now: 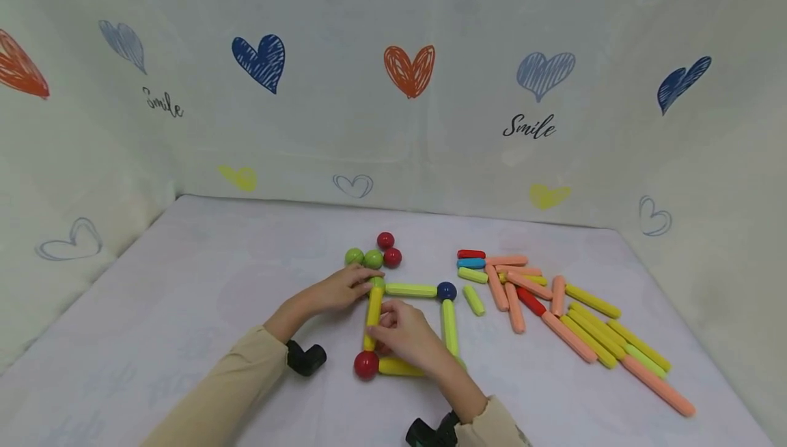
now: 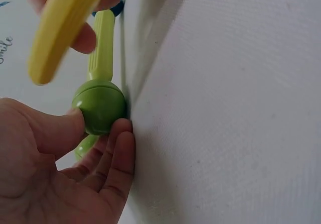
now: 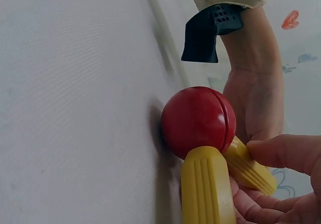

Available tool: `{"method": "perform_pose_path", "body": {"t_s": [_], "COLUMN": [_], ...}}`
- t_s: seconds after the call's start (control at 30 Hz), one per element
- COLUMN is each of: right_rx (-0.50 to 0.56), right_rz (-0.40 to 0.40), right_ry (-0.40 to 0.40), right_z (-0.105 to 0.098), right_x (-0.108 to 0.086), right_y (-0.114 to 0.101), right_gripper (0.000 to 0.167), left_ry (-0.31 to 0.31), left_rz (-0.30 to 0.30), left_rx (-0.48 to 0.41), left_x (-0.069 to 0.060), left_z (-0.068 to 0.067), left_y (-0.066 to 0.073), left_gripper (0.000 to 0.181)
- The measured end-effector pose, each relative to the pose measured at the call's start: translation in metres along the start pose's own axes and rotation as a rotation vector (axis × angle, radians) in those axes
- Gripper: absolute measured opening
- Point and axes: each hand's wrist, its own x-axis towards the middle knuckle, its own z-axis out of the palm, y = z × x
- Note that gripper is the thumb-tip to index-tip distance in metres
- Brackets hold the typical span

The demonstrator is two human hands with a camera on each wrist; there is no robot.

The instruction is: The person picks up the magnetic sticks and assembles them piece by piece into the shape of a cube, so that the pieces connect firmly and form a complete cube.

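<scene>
My left hand [image 1: 341, 288] pinches a green ball [image 2: 100, 106] between thumb and fingers at the far left corner of a frame of sticks and balls. My right hand [image 1: 410, 334] pinches a yellow stick [image 1: 372, 317]. One end of it meets a red ball [image 3: 195, 121]; its other end is raised off the table, apart from the green ball. A second yellow stick [image 1: 399, 366] runs right from the red ball. A light green stick [image 1: 412, 290] joins the green ball to a dark blue ball [image 1: 447, 291], with another light green stick [image 1: 450, 327] below. My right forearm hides the near right corner.
Loose green balls [image 1: 373, 259] and red balls [image 1: 392, 257] lie behind my left hand. One short light green stick [image 1: 473, 300] lies right of the blue ball. Farther right spreads a pile of pink sticks [image 1: 568, 339], yellow sticks [image 1: 593, 301] and several others. A heart-printed cloth [image 1: 467, 160] hangs behind.
</scene>
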Motion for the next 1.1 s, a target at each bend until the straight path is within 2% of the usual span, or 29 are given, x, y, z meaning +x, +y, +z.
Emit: {"method": "perform_pose_path", "body": {"t_s": [0.17,0.37,0.6,0.73,0.97,1.1], "right_rx": [0.000,-0.005,-0.027,-0.038,-0.040,-0.046], "right_rz": [0.030,0.035,0.036,0.039,0.058,0.061], "right_ry": [-0.004,0.008,0.012,0.022,0.006,0.001], "right_z": [0.0012,0.0010,0.0045,0.0041,0.0047,0.0044], "right_x": [0.0008,0.0018,0.0052,0.0064,0.0101,0.0102], "right_y": [0.0014,0.0049,0.0055,0.0060,0.0085,0.0091], "right_gripper": [0.052,0.050,0.049,0.049,0.048,0.048], "left_ry": [-0.011,-0.010,0.002,0.010,0.025,0.024], "left_rz": [0.001,0.024,0.004,0.014,0.047,0.039], "left_rx": [-0.009,-0.023,-0.022,-0.048,-0.042,-0.048], "left_x": [0.0004,0.0009,-0.0004,-0.0009,-0.0046,-0.0054], "left_z": [-0.0005,0.0020,0.0011,0.0018,-0.0001,-0.0012], "left_y": [0.0012,0.0022,-0.0011,-0.0023,-0.0035,-0.0023], "left_gripper": [0.033,0.033,0.033,0.032,0.030,0.029]}}
